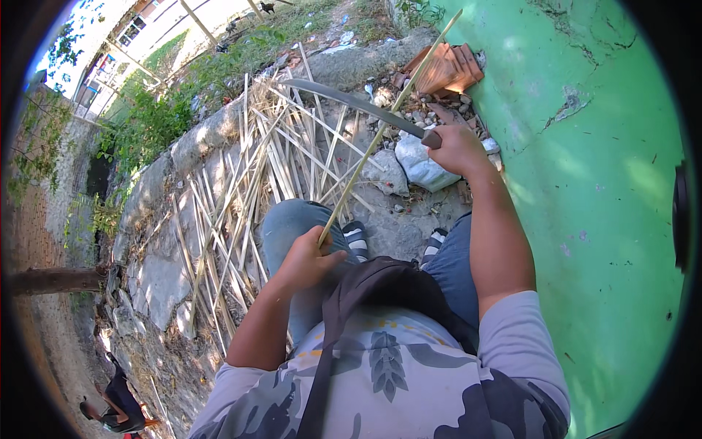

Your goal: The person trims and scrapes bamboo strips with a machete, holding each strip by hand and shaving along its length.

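My left hand (306, 260) is closed around the near end of a long, thin bamboo strip (354, 178), just above my left knee. The strip slants up and to the right, away from me. In my right hand (458, 152) is the dark handle of a machete (349, 99), its long curved blade pointing left. The blade crosses the strip near the middle of its length; whether they touch I cannot tell. Many split bamboo strips (241, 186) lie in a loose, crisscrossed heap on the stone ground to the left, beyond my knee.
A green wall (585, 197) rises close on my right. Broken roof tiles (447, 69), a pale rock (423, 162) and rubble lie at its foot. Low stonework (197, 146) and shrubs (150, 110) border the left. A person (121, 402) in dark clothes is at lower left.
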A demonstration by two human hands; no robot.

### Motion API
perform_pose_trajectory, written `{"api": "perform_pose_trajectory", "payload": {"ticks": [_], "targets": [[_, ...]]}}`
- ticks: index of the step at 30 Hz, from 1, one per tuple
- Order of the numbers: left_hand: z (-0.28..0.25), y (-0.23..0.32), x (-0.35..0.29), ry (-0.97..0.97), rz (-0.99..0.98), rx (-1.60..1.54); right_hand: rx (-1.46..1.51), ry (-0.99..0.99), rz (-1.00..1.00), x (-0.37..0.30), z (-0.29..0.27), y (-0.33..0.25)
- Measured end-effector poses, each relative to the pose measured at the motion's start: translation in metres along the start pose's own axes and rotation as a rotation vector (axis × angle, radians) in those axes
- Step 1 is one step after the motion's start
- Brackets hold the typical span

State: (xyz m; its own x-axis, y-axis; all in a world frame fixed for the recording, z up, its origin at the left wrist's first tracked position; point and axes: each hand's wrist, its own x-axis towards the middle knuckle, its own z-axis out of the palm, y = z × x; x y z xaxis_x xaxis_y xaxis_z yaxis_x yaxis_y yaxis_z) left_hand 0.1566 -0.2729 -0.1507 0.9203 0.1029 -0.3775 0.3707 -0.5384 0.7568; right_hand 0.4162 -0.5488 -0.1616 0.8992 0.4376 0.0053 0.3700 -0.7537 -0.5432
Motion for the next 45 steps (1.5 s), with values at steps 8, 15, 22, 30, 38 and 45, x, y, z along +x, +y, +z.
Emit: {"api": "perform_pose_trajectory", "payload": {"ticks": [8, 15, 22, 30, 38, 45], "targets": [[-0.004, -0.002, -0.005, -0.022, -0.05, -0.051, -0.084, -0.071, -0.18, -0.007, -0.006, -0.02], [-0.003, 0.001, -0.001, -0.014, -0.009, -0.039, -0.023, 0.129, -0.033, -0.004, -0.002, -0.017], [-0.004, -0.002, -0.006, -0.032, -0.025, -0.13, -0.123, -0.04, -0.362, -0.015, -0.004, -0.032], [-0.031, 0.016, -0.046, 0.128, -0.055, 0.066, 0.101, 0.154, -0.299, -0.019, -0.013, -0.033], [-0.024, 0.007, -0.066, 0.181, -0.093, 0.224, -0.038, 0.068, -0.379, -0.019, 0.011, -0.05], [-0.024, -0.001, -0.076, 0.208, -0.061, 0.252, -0.033, 0.091, -0.332, -0.028, 0.013, -0.058]]}}
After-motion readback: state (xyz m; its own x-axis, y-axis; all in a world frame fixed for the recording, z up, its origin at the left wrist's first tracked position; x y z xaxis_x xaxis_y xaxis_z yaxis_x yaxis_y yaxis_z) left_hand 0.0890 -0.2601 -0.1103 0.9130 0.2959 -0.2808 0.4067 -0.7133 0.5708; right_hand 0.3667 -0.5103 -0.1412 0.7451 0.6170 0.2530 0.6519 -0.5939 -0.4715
